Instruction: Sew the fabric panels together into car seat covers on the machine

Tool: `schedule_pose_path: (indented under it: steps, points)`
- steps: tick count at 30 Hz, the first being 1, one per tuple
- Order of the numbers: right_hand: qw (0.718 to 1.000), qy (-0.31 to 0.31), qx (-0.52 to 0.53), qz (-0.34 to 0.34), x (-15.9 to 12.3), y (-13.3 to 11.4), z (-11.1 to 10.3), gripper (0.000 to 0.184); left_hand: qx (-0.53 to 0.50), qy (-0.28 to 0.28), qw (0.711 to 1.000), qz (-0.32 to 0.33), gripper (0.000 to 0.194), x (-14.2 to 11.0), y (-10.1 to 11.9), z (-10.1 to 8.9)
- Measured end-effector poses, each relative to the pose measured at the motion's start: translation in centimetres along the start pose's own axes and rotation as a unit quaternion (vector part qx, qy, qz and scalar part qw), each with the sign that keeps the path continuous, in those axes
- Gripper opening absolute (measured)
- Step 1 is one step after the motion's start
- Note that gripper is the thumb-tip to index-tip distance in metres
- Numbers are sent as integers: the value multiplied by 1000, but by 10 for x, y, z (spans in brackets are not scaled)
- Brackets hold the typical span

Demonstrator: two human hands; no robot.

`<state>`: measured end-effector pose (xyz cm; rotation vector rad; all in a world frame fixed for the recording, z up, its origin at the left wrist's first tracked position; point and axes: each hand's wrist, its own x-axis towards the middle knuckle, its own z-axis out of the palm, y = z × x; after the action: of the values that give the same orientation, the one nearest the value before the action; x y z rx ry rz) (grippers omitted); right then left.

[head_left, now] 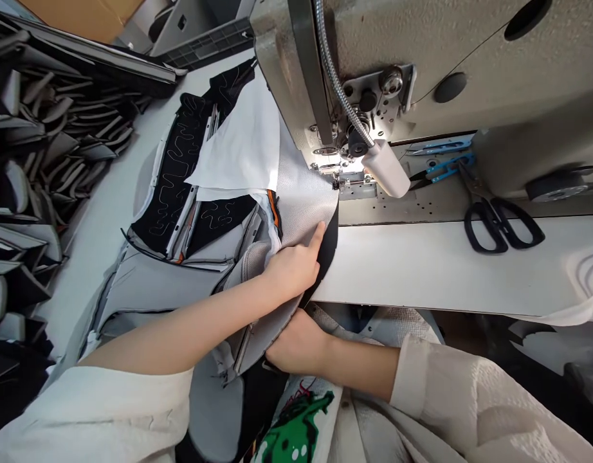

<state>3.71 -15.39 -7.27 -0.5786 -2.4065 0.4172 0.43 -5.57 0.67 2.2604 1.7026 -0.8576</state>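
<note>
Right grip [297,344] clutches curved fabric [303,209], light grey over black.

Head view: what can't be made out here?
All in the head view:
Right hand: fingertips, hidden by the hand itself and probably the grey fabric.
Sewing machine: needle tip, too small amid glare; top cut off by the upper edge.
Stacked pieces: cut off by the left edge.

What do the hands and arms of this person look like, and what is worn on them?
The left hand and right hand wear no gloves, and no watch shows. The left sleeve and right sleeve are off-white and creased; the right ends in a wide cuff.
</note>
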Motion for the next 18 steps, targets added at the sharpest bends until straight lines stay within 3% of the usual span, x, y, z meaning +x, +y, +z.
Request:
schedule_pose_path:
  steps: [4,8,18]
  points:
    - [998,-56,24,-27,-9,4,6,24,-95,-39,993,55,79,-2,-6,-7]
    - [994,-83,64,-42,-16,5,15,21,-241,-67,962,105,82,-1,-11,-9]
    - [996,-78,38,11,-16,15,17,27,-232,-63,967,87,85,28,-12,-27]
